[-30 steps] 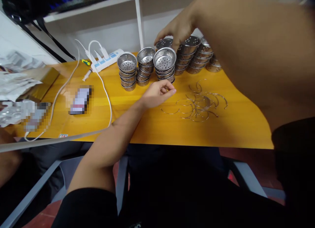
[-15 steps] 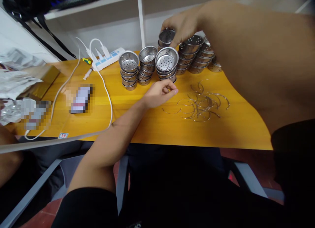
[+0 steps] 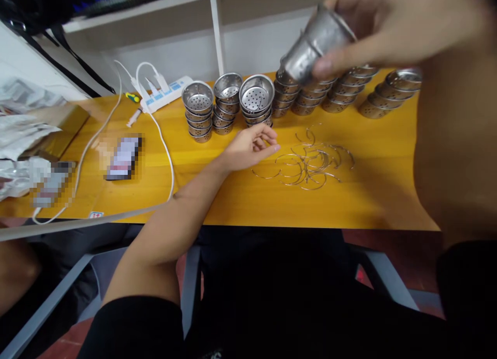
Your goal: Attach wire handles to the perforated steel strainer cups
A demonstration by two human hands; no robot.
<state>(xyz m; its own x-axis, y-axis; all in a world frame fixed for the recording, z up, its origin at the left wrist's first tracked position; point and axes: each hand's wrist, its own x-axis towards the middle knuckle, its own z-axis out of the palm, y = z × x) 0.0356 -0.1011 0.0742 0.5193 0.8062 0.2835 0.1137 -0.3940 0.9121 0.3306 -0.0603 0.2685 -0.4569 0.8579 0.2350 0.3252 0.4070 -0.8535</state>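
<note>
My right hand is raised over the back of the table and grips a short stack of metal strainer cups, nested and tilted; motion blurs them slightly. Below it, several stacks of perforated strainer cups stand in a row. My left hand rests on the table with loosely curled fingers and nothing in them. Just behind that hand is another stack of strainer cups. To its right lies a loose pile of thin curved metal wires.
At the left are a white power strip with plugs, a phone, and a syringe. A white cable crosses the table. Plastic bags lie at the far left, near another person's arm. A shelf divider rises behind.
My right hand has lifted the strainer cups from the back row, tilted them and moved them right and up. The left hand stays nearly in place, its fingers a little looser.
</note>
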